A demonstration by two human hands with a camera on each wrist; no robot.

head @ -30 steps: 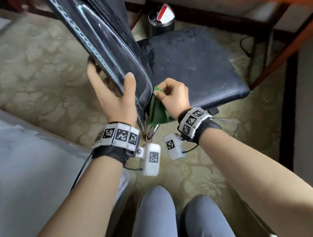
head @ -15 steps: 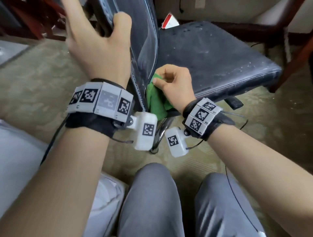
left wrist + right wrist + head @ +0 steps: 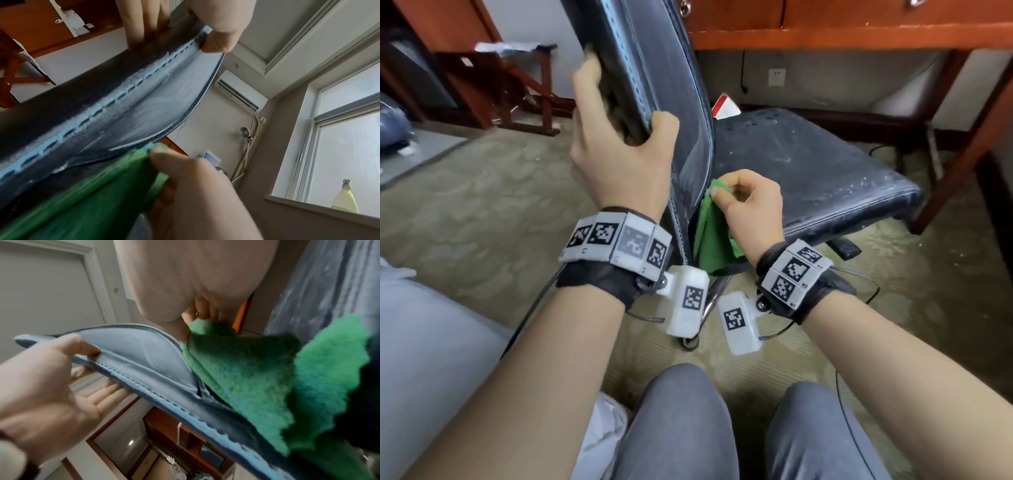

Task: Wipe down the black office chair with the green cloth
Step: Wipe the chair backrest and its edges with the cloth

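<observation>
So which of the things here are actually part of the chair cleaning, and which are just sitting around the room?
Part of the job:
- black leather office chair, backrest gripped by the left hand
- green fleecy cloth, pinched in the right hand

Just lying about:
- orange-brown wooden desk
- red-and-white carton
- yellow bottle on the windowsill

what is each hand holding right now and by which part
The left hand grips the black office chair's backrest by its stitched side edge. The right hand pinches the green cloth at its top corner, against the backrest's lower edge.
</observation>
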